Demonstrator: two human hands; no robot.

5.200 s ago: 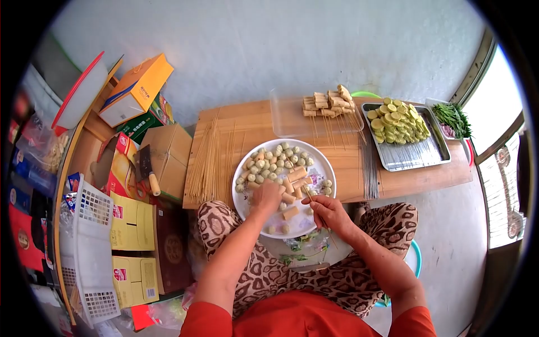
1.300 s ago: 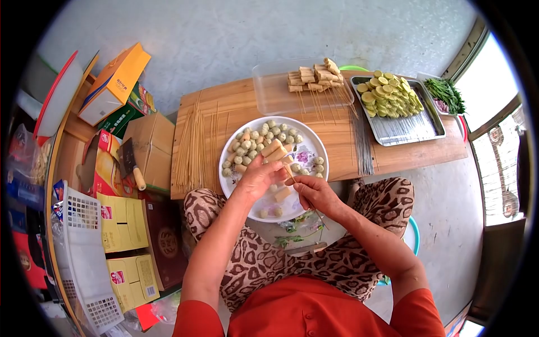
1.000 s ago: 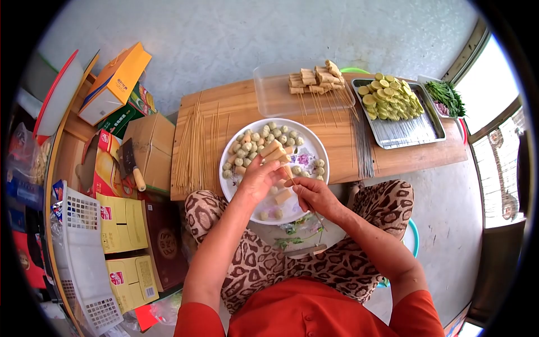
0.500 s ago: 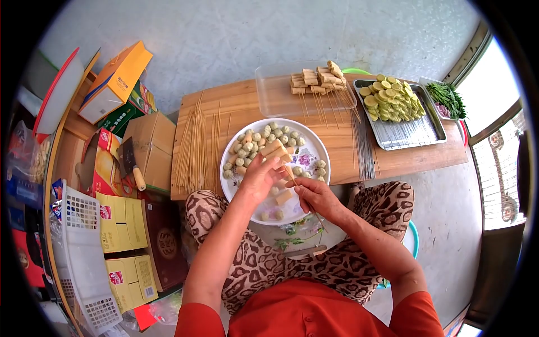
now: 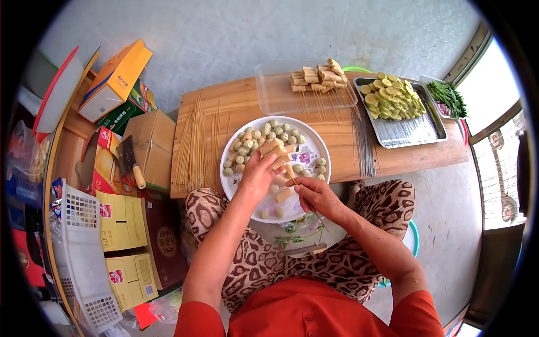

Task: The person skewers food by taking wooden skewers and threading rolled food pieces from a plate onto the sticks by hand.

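Note:
My left hand is closed round several tan tofu-skin rolls above a round white plate with a flower print. In my right hand, thumb and fingers pinch thin wooden skewers, and one skewer reaches up to a roll at my left fingers. How deep its tip sits in the roll is hidden. Pale green speckled balls lie over the far and left parts of the plate. A loose roll rests between my hands on the plate.
Bare skewers lie on the wooden table at left. A clear tray holds skewered rolls; a metal tray holds green slices. Dark metal skewers lie nearby. A knife is below the plate; a cleaver stands left.
My left hand has shifted slightly, its fingers drawn in closer round the rolls. The right hand stays nearly in place with the skewers.

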